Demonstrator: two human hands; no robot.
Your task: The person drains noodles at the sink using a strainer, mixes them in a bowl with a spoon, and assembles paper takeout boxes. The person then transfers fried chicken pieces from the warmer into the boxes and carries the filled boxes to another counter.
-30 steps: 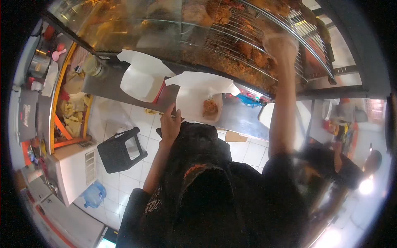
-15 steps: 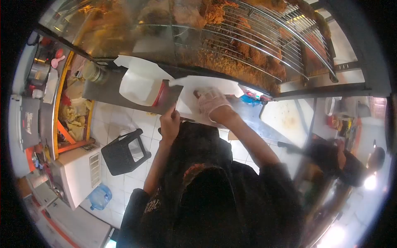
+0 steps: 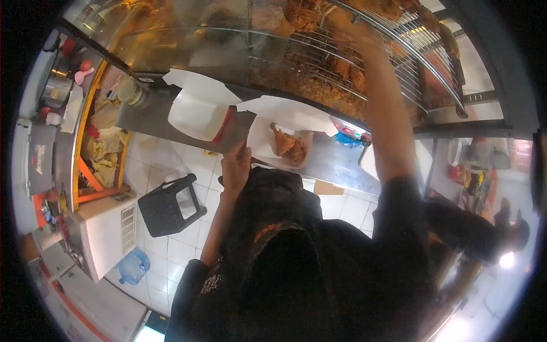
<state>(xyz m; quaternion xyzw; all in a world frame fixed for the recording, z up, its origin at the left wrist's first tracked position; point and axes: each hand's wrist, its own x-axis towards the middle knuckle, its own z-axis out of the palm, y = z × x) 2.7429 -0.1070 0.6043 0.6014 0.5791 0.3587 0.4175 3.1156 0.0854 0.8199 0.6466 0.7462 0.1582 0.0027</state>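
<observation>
My left hand [image 3: 235, 166] is closed, pinching the near left corner of an open white paper takeaway box [image 3: 264, 134]. A piece of fried chicken [image 3: 290, 146] lies in that box, its bone end toward the left. My right hand [image 3: 343, 24] reaches up over the wire rack [image 3: 336, 50] in the glass display case, among more fried chicken [image 3: 305, 17]. Its fingers are blurred, and I cannot make out whether they hold anything. To the left, a second open white box [image 3: 198, 114] with a red side sits on the metal counter [image 3: 151, 113].
A glass jar [image 3: 131, 91] stands at the counter's left end. To the right are a blue plastic item [image 3: 347, 138] and a white board [image 3: 369, 161] partly behind my forearm. A black stool [image 3: 172, 206] and a blue water jug [image 3: 134, 266] are on the tiled floor. Another person [image 3: 478, 231] is at the right.
My right hand has left the box and moved up to the rack in the display case. The fried chicken in the box is now uncovered. My left hand stays at the box corner.
</observation>
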